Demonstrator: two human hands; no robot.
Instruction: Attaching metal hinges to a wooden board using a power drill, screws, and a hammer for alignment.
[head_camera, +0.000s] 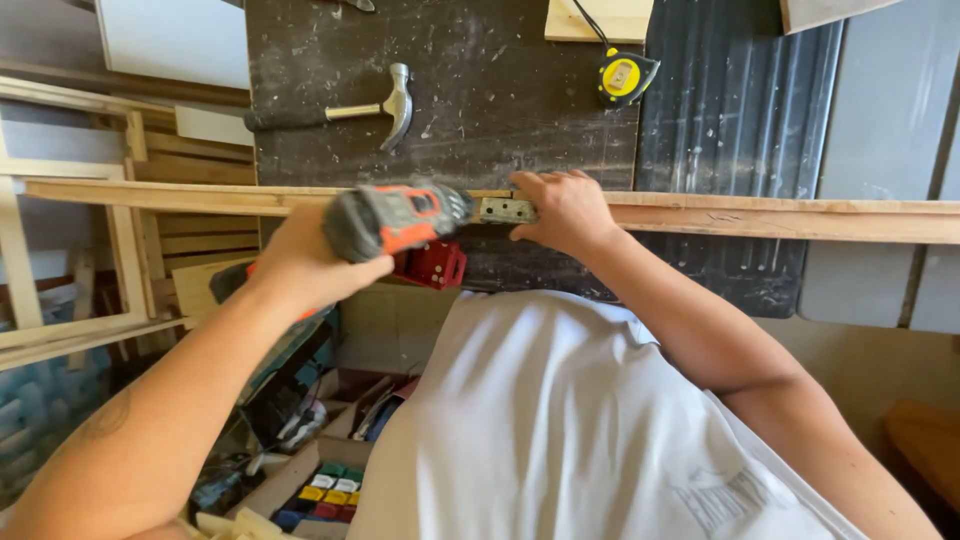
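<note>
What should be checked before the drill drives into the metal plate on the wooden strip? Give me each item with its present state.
1. Left hand grips the drill: ok.
2. Drill tip lined up with the metal plate: cannot tell, the tool is blurred.
3. Right hand pins the plate to the wooden strip: ok.
4. Right fingers away from the drill tip: not ok, they lie right beside the plate.
5. Strip supported on the dark bench: ok in the middle; both ends overhang.
6. Hammer and tape measure away from the strip: ok.
</note>
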